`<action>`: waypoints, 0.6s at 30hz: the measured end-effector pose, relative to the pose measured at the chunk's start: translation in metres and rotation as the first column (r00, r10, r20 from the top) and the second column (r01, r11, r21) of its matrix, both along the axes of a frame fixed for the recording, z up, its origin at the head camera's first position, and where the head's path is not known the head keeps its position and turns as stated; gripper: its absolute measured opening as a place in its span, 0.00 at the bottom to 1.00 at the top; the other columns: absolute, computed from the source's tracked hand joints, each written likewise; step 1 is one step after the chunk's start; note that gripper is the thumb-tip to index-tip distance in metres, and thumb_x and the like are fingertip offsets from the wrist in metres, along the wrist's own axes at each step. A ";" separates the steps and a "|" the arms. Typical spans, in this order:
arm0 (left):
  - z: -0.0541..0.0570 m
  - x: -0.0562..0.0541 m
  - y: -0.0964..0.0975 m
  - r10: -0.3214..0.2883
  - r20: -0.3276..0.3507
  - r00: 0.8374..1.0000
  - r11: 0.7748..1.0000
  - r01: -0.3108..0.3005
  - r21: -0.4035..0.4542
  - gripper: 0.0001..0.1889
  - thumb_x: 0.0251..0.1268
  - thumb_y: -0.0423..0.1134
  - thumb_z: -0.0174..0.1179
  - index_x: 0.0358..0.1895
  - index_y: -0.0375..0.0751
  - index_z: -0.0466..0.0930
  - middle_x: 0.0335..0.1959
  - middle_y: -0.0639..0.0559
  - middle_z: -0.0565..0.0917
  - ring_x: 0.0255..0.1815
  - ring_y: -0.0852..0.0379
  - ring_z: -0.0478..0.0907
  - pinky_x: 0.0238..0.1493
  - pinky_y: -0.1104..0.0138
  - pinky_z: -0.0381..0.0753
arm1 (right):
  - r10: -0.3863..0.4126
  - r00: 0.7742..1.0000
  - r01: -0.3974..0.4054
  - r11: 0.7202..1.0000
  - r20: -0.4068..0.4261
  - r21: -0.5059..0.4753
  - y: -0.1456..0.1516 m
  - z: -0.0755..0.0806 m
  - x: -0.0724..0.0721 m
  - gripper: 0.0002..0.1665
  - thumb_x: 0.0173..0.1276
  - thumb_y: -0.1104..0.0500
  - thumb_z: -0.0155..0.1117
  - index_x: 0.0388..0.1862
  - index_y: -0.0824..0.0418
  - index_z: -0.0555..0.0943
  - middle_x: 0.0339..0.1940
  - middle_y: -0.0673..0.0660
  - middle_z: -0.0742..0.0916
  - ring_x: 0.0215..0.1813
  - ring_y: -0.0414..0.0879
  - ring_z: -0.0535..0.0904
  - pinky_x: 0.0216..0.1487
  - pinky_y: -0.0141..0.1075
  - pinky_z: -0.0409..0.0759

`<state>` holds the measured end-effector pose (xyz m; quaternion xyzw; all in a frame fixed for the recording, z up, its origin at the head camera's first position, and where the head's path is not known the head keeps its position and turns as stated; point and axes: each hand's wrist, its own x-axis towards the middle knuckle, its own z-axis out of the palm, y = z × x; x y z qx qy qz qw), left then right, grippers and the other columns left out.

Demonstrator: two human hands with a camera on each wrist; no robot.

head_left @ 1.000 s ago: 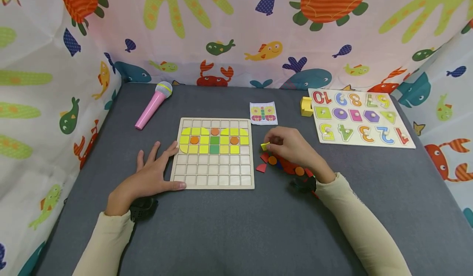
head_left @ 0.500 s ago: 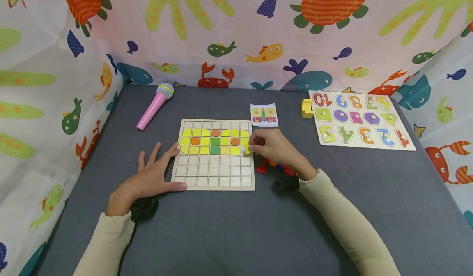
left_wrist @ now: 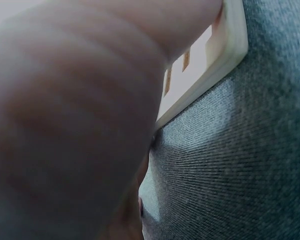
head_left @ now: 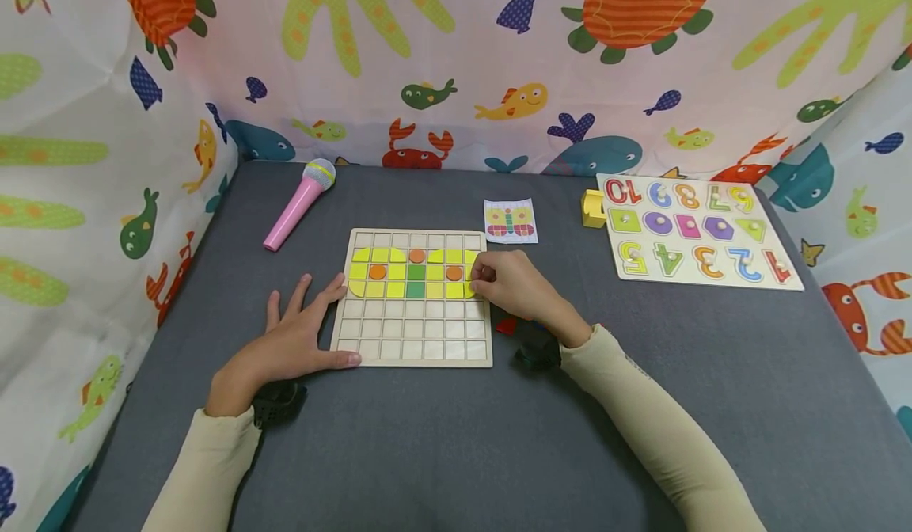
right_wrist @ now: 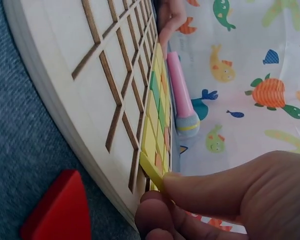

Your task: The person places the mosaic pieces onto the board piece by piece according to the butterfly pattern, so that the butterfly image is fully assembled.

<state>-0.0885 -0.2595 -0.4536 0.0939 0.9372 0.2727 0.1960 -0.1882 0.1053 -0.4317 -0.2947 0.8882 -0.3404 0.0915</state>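
While a white curtain (head_left: 456, 61) printed with sea animals stands behind the grid board and round both its sides, a dark grey table (head_left: 420, 453) spreads beneath it. The grid board (head_left: 412, 328) itself lies flat, its upper rows partly filled and its lower rows bare. Well to the right of the grid board is a number puzzle (head_left: 769, 239) with shapes and figures from one to ten.

At the grid board's left side rests the left hand (head_left: 295, 340), fingers spread and gripping nothing, thumb on the near corner. At its right edge is the right hand (head_left: 523, 286), thumb and fingertips brought close together in a pinch round one small piece.

Beyond the grid board to the left lies a pink microphone (head_left: 294, 211); just off its far right corner, a picture card (head_left: 511, 222). A yellow block (head_left: 593, 209) sits farther right, beside the puzzle. Green tiles (head_left: 416, 280) and orange discs (head_left: 378, 272) sit among yellow ones on the grid board, and a red tile (right_wrist: 60, 212) lies near its right edge. The pinched piece, a yellow tile (right_wrist: 152, 171), slants over the grid board at the right end of the lowest filled row.
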 end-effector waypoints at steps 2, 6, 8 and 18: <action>0.000 0.000 0.000 0.000 -0.001 1.000 1.000 0.000 0.000 0.67 0.55 0.72 0.75 0.89 0.44 0.47 0.90 0.42 0.43 0.86 0.29 0.23 0.72 0.29 0.14 | -0.012 1.000 0.012 1.000 -0.001 0.018 -0.001 0.000 0.000 0.05 0.74 0.64 0.71 0.35 0.59 0.86 0.26 0.49 0.85 0.26 0.44 0.76 0.30 0.39 0.75; 0.001 0.000 0.000 0.001 -0.001 1.000 1.000 -0.001 0.000 0.67 0.55 0.72 0.75 0.89 0.44 0.46 0.90 0.41 0.43 0.86 0.30 0.23 0.72 0.29 0.14 | 0.006 1.000 -0.007 0.999 0.021 0.051 -0.001 0.002 0.001 0.02 0.72 0.65 0.72 0.40 0.63 0.86 0.29 0.51 0.86 0.27 0.44 0.78 0.32 0.38 0.78; 0.002 0.000 0.000 0.001 -0.002 1.000 1.000 -0.001 0.003 0.66 0.55 0.72 0.75 0.89 0.44 0.47 0.90 0.41 0.43 0.86 0.30 0.23 0.72 0.29 0.15 | 0.031 0.999 -0.033 0.997 0.035 0.068 0.000 0.004 0.001 0.05 0.71 0.65 0.73 0.43 0.65 0.85 0.31 0.52 0.86 0.29 0.45 0.79 0.34 0.39 0.80; 0.003 0.000 0.001 -0.002 0.001 1.000 1.000 0.002 0.000 0.66 0.55 0.72 0.74 0.89 0.44 0.47 0.90 0.41 0.43 0.86 0.29 0.24 0.71 0.28 0.15 | 0.110 0.994 -0.111 0.988 0.011 0.111 0.000 0.004 -0.002 0.08 0.71 0.67 0.74 0.46 0.67 0.84 0.32 0.53 0.87 0.32 0.45 0.80 0.37 0.39 0.82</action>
